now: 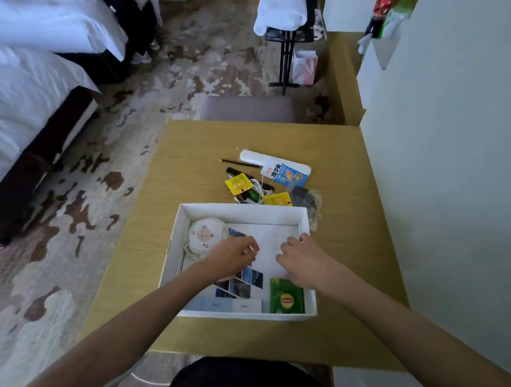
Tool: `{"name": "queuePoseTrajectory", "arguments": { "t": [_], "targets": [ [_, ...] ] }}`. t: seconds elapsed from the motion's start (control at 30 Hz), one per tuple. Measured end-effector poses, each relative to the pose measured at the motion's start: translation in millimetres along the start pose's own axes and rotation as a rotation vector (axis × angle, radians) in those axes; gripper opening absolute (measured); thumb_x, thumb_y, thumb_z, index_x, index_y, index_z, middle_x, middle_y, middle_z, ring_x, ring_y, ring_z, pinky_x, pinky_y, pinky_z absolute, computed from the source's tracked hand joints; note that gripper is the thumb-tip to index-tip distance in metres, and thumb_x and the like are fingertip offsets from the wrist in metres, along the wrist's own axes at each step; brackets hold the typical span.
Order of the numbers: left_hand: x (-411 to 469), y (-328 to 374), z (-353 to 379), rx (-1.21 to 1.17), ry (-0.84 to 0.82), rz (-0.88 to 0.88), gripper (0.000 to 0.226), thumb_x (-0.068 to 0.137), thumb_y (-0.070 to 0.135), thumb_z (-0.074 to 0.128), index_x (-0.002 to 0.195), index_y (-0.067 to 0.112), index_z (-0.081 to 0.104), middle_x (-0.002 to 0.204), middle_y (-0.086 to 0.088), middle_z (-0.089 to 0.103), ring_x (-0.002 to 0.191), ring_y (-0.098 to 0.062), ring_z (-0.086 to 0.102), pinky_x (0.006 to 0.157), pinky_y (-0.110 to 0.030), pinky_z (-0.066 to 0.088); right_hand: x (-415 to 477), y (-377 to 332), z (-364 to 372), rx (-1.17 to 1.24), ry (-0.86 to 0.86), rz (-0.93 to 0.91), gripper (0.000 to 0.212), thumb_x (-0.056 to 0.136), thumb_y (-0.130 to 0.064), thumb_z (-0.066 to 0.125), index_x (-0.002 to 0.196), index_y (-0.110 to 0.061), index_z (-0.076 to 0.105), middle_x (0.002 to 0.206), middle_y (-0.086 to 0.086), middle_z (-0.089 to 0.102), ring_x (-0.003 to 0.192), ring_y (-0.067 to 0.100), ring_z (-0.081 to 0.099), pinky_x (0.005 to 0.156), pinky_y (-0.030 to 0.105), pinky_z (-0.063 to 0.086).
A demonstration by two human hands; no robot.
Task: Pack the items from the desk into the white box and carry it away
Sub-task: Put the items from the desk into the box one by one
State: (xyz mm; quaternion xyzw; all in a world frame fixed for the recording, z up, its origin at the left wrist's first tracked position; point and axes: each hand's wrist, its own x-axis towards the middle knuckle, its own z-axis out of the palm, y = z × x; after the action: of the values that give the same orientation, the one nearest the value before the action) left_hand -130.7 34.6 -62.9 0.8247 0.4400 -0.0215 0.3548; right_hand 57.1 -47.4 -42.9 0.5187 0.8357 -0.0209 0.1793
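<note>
The white box stands open on the wooden desk. Inside lie a round cloth pouch with a bear face, a photo sheet, a green Lipton tea packet and a white folded sheet. My left hand hovers inside the box over the photo sheet, fingers curled, pinching something small that I cannot make out. My right hand rests on the white sheet with fingers bent. Beyond the box lie a white case, a snack packet, a pencil, yellow sachets, a white cable and a dark clear bag.
A padded stool stands at the desk's far edge. A bed lies to the left on patterned carpet. A white wall borders the desk's right side. A black stand with white cloth is further back.
</note>
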Motion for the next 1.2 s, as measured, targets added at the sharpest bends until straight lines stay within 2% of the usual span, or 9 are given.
{"name": "queuePoseTrajectory", "arguments": {
  "t": [0.13, 0.23, 0.3, 0.43, 0.6, 0.73, 1.0, 1.1, 1.2],
  "targets": [
    [12, 9, -21, -0.018, 0.216, -0.031, 0.017, 0.091, 0.027, 0.049, 0.103, 0.026, 0.062, 0.094, 0.001, 0.072, 0.082, -0.019, 0.066, 0.074, -0.036, 0.054, 2, 39, -12, 0.411, 0.304, 0.144, 0.03, 0.094, -0.038, 0.05, 0.115, -0.02, 0.061, 0.117, -0.001, 0.058, 0.114, 0.017, 0.047, 0.095, 0.038, 0.038],
    [26, 14, -43, -0.033, 0.341, -0.019, 0.019, 0.092, 0.028, 0.047, 0.106, 0.027, 0.061, 0.096, -0.001, 0.07, 0.083, -0.022, 0.063, 0.072, -0.037, 0.054, 11, 67, -20, 0.711, 0.479, 0.298, 0.021, 0.093, -0.028, 0.058, 0.108, -0.015, 0.065, 0.107, 0.001, 0.061, 0.102, 0.016, 0.055, 0.086, 0.037, 0.046],
    [40, 15, -57, -0.048, 0.391, -0.014, 0.02, 0.092, 0.027, 0.047, 0.106, 0.026, 0.061, 0.098, 0.001, 0.071, 0.085, -0.022, 0.064, 0.074, -0.039, 0.054, 24, 84, -23, 0.948, 0.478, 0.392, 0.016, 0.093, -0.023, 0.059, 0.104, -0.013, 0.066, 0.099, -0.001, 0.063, 0.089, 0.012, 0.059, 0.075, 0.031, 0.048],
    [77, 1, -78, -0.105, 0.394, -0.054, 0.018, 0.09, 0.025, 0.049, 0.102, 0.026, 0.062, 0.094, 0.005, 0.071, 0.078, -0.017, 0.066, 0.069, -0.036, 0.057, 56, 107, -16, 1.191, 0.34, 0.5, 0.018, 0.093, -0.03, 0.06, 0.107, -0.02, 0.066, 0.102, -0.009, 0.068, 0.094, 0.002, 0.062, 0.077, 0.022, 0.051],
    [132, -38, -87, -0.068, 0.229, -0.114, 0.024, 0.089, 0.023, 0.048, 0.111, 0.023, 0.057, 0.112, 0.003, 0.063, 0.087, -0.016, 0.06, 0.071, -0.031, 0.051, 106, 121, 6, 1.114, 0.169, 0.554, 0.023, 0.09, -0.029, 0.065, 0.11, -0.019, 0.064, 0.1, -0.01, 0.062, 0.093, 0.009, 0.059, 0.073, 0.025, 0.047],
    [170, -65, -81, 0.002, 0.102, -0.169, 0.037, 0.087, 0.024, 0.053, 0.123, 0.016, 0.048, 0.126, -0.01, 0.055, 0.109, -0.027, 0.054, 0.092, -0.043, 0.048, 137, 128, 22, 0.969, -0.009, 0.524, 0.044, 0.08, -0.034, 0.075, 0.119, -0.021, 0.061, 0.112, -0.004, 0.061, 0.088, 0.01, 0.055, 0.061, 0.02, 0.037],
    [214, -86, -82, 0.174, 0.023, -0.224, 0.072, 0.081, 0.044, 0.066, 0.138, 0.015, 0.032, 0.142, -0.011, 0.037, 0.13, -0.032, 0.036, 0.097, -0.052, 0.041, 158, 131, 33, 0.661, -0.102, 0.491, 0.083, 0.062, -0.043, 0.085, 0.134, -0.026, 0.047, 0.135, 0.002, 0.055, 0.12, 0.025, 0.054, 0.089, 0.042, 0.052],
    [219, -88, -85, 0.188, 0.057, -0.239, 0.082, 0.074, 0.046, 0.073, 0.137, 0.013, 0.032, 0.141, -0.012, 0.039, 0.13, -0.032, 0.037, 0.094, -0.052, 0.042, 150, 138, 30, 0.748, -0.031, 0.493, 0.058, 0.071, -0.033, 0.082, 0.124, -0.022, 0.059, 0.125, 0.002, 0.062, 0.114, 0.021, 0.058, 0.091, 0.041, 0.051],
    [219, -92, -88, 0.206, 0.012, -0.279, 0.088, 0.069, 0.05, 0.076, 0.135, 0.008, 0.035, 0.139, -0.014, 0.04, 0.129, -0.032, 0.038, 0.097, -0.05, 0.042, 137, 142, 21, 0.918, 0.016, 0.464, 0.017, 0.084, -0.025, 0.073, 0.099, -0.023, 0.066, 0.099, -0.001, 0.067, 0.095, 0.02, 0.063, 0.074, 0.034, 0.052]
  ]
}}
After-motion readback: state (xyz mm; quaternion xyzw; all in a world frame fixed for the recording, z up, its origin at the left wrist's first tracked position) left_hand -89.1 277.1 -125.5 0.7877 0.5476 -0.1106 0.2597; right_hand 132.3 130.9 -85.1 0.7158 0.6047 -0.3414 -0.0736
